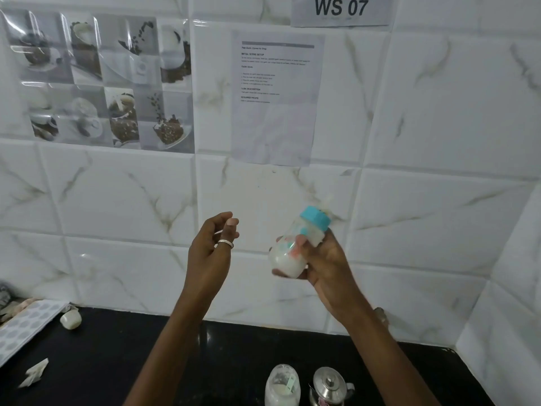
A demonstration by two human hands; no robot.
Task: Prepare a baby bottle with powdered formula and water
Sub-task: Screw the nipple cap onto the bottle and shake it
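Note:
My right hand (323, 259) holds a small clear baby bottle (288, 253) raised in front of the tiled wall, tilted with its blue collar (315, 217) and pale teat pointing up and right. White milky liquid fills the lower part of the bottle, which looks blurred. At the same height, a little left of the bottle, is my left hand (211, 247). It wears a ring, its fingers are loosely curled and apart, and it holds nothing.
On the black counter (102, 361) below stand a jar of white powder (282, 386) and a small steel kettle (330, 386). A small white cap (70, 319), a patterned mat (26, 326) and a torn paper scrap (34, 375) lie at the left. Tiled walls meet in a corner at the right.

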